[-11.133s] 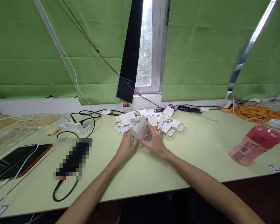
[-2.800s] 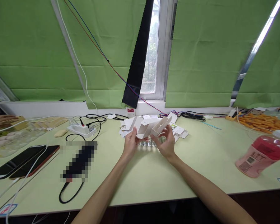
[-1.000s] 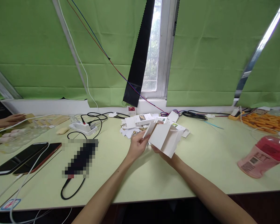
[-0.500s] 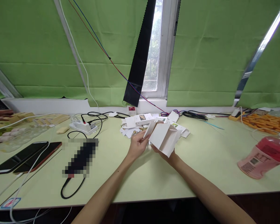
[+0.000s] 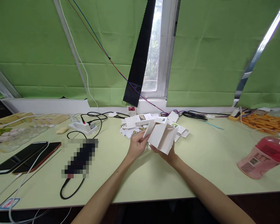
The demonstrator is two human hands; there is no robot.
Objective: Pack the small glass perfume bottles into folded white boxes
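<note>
Left hand (image 5: 137,147): pinching flap (image 5: 148,128) | right hand (image 5: 170,156): behind tilted white box (image 5: 156,135)

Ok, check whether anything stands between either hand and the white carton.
Nothing visible does: the left hand holds the white carton by its left side, the right hand holds it from beneath, and the pile of cartons lies beyond it.

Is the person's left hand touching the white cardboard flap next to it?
Touching. In the head view, the left hand holds the white cardboard flap at its lower end.
</note>
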